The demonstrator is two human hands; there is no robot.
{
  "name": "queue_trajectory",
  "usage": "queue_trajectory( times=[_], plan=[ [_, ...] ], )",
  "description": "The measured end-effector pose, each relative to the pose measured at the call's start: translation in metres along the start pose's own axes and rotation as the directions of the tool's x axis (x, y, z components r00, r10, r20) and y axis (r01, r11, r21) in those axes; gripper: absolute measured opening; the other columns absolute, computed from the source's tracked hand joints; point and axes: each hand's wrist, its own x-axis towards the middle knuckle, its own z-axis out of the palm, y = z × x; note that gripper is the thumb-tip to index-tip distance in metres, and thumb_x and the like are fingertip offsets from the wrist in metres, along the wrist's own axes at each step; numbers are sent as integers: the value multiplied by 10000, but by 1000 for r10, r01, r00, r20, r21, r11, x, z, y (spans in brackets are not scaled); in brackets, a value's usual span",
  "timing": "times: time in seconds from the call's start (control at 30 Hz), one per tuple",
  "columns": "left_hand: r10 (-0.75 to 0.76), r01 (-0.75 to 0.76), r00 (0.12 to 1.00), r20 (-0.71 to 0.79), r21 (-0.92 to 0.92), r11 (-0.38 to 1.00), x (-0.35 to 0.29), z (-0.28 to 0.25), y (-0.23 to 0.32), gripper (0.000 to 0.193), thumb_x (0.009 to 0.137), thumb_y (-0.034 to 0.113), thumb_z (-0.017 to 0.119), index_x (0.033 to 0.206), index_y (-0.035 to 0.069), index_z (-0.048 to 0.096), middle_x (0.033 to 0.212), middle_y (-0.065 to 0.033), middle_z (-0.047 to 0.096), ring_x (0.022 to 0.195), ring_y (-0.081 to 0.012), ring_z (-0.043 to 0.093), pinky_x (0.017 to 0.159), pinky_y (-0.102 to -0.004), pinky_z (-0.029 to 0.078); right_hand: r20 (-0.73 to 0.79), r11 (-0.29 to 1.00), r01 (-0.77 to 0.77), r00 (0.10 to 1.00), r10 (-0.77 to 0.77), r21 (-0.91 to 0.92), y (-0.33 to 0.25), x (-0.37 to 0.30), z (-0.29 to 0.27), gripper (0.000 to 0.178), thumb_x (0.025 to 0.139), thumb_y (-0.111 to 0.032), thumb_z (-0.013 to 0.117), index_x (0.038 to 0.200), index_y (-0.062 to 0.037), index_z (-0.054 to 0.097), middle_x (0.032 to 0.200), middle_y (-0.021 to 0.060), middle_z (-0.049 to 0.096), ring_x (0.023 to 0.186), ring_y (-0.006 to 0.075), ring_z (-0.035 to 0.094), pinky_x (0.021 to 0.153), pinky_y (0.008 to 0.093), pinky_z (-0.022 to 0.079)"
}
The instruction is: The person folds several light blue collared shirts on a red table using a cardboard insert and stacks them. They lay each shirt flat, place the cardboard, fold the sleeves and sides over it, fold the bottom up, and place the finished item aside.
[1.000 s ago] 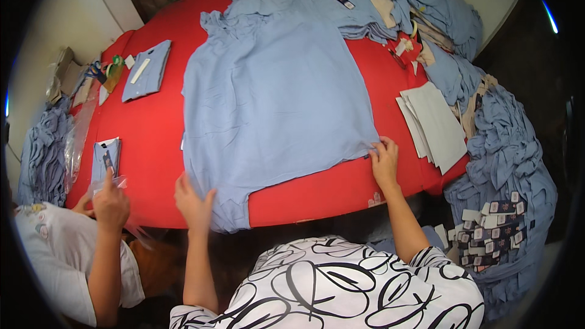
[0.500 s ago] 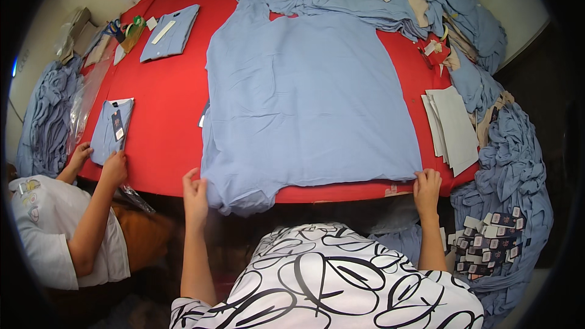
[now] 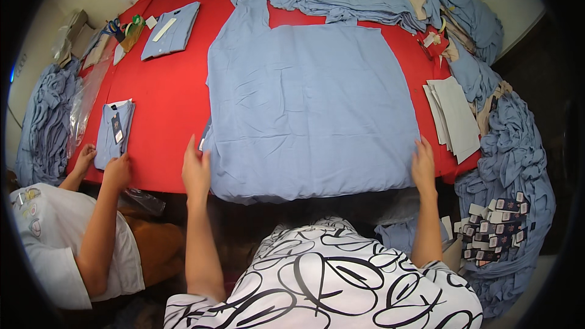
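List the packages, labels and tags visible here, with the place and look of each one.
Hang tag: on the folded blue shirt at left; small dark rectangle.
Tag pile: lower right on blue cloth; dark squares with white edges.
Clear plastic bags: left table edge; transparent.
Grey card sheets: right edge; flat stacked rectangles.

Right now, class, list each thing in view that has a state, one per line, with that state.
Large blue shirt: spread flat, near edge hanging over the table.
Left hand: open, at the shirt's near left corner.
Right hand: open, flat on its near right corner.
Small blue shirt: folded, under a co-worker's hands.
Far shirt: folded.
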Motion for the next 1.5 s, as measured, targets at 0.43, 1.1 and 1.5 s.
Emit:
queue_trajectory(
  times=[0.43, 1.1, 1.5],
  plan=[
    [-298, 295, 955, 0, 136, 946, 65, 1, -60, 360, 897, 300, 684, 1069, -15, 662, 930, -143, 692, 876, -295, 671, 796, -394, 515, -60, 898, -192, 981, 184, -396, 3, 83, 64, 548, 955, -299, 573, 1410, -9, 472, 1518, 180, 395, 1451, 345, 292, 1190, 567, 136],
    [30, -28, 1000, -4, 292, 956, 284, 155, -3, 349, 968, 387, 597, 913, 45, 549, 803, -178, 671, 760, -393, 644, 673, -497, 477, 9, 961, -6, 1000, 9, -277, -15, 406, 143, 658, 1002, -489, 432, 1535, -120, 324, 1618, 115, 247, 1513, 292, 150, 1189, 596, 70],
    [24, 8, 990, -140, 223, 975, 298, 199, 10, 282, 952, 282, 621, 1132, 74, 560, 1134, -179, 616, 990, -349, 594, 803, -433, 478, -29, 983, 170, 985, -172, -67, -6, 303, 101, 505, 991, -296, 539, 1434, -62, 470, 1532, 180, 380, 1441, 347, 313, 1185, 516, 197]
  ],
)
